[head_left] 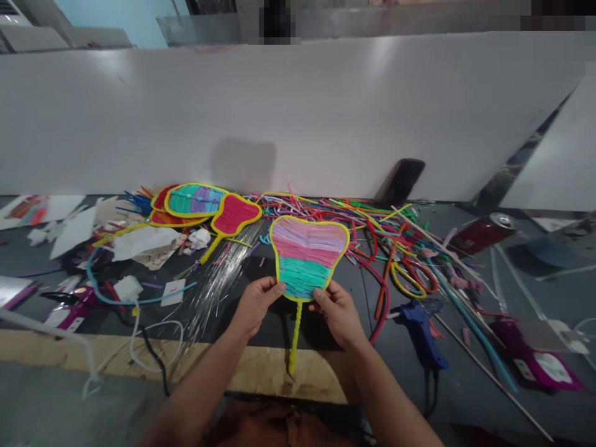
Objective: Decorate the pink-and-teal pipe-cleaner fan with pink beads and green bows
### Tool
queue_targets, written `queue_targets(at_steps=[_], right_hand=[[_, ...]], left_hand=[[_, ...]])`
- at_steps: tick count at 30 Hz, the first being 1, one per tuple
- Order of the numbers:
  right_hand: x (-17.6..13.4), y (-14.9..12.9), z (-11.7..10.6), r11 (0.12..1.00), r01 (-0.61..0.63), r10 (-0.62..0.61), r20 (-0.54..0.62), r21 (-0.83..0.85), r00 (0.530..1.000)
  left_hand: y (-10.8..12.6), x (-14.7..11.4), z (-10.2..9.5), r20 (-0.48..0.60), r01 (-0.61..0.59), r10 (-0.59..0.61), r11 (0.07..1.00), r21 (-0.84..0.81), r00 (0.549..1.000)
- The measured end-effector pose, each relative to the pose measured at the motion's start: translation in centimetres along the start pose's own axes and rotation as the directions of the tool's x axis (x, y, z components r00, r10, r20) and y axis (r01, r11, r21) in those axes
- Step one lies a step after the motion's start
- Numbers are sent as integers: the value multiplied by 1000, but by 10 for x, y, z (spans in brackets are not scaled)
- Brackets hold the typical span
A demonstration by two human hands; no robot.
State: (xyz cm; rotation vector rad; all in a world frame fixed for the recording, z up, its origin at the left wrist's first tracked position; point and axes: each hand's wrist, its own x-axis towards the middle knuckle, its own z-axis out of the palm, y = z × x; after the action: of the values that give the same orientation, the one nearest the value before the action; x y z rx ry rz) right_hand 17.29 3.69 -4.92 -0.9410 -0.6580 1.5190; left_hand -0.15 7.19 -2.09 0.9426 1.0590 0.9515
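Note:
A hand fan made of pipe cleaners is held up in front of me over the table's near edge. Its panel has pink, lilac and teal bands inside a yellow rim, and a yellow twisted handle points down toward me. My left hand pinches the lower left of the rim, thumb on the front. On the lower right, my right hand grips the rim the same way. The fingers behind the panel are partly hidden. Beyond my left hand lies a smaller red fan with a yellow rim, beside a stack of finished-looking fans.
Loose pipe cleaners are heaped along the white partition. A blue glue gun lies right of my hands, near a purple device and a red can. A phone leans on the partition. Silvery strands and a white charger lie left.

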Motion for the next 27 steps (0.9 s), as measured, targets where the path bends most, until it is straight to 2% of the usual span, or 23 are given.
queue_targets(at_steps=[3, 6, 8, 11, 15, 18, 24, 27], right_hand=[[0, 0, -1, 1000, -5, 5, -26, 13, 1000], [0, 0, -1, 996, -67, 69, -22, 53, 997], [-1, 1, 0, 987, -151, 149, 54, 47, 987], [-5, 4, 5, 966, -257, 255, 195, -15, 947], [-12, 9, 14, 949, -312, 316, 223, -54, 922], [-17, 10, 20, 953, -295, 304, 191, -72, 934], [-25, 10, 30, 978, -194, 202, 124, -70, 972], [-22, 10, 30, 988, -141, 145, 67, -59, 987]], left_hand=[[-2, 0, -1, -41, -30, 30, 1000, -7, 999], [-6, 0, -4, -67, -46, 44, 998, -38, 997], [-8, 0, -5, -77, -50, 46, 997, -52, 996], [-9, -1, -6, -84, -57, 52, 997, -54, 995], [-9, -5, -7, -85, -61, 58, 998, -28, 995], [-9, -8, -8, -90, -59, 58, 998, -10, 994], [-7, -20, -6, -106, -104, 112, 992, 77, 988], [-9, -36, -4, -62, -17, 20, 999, 46, 998]])
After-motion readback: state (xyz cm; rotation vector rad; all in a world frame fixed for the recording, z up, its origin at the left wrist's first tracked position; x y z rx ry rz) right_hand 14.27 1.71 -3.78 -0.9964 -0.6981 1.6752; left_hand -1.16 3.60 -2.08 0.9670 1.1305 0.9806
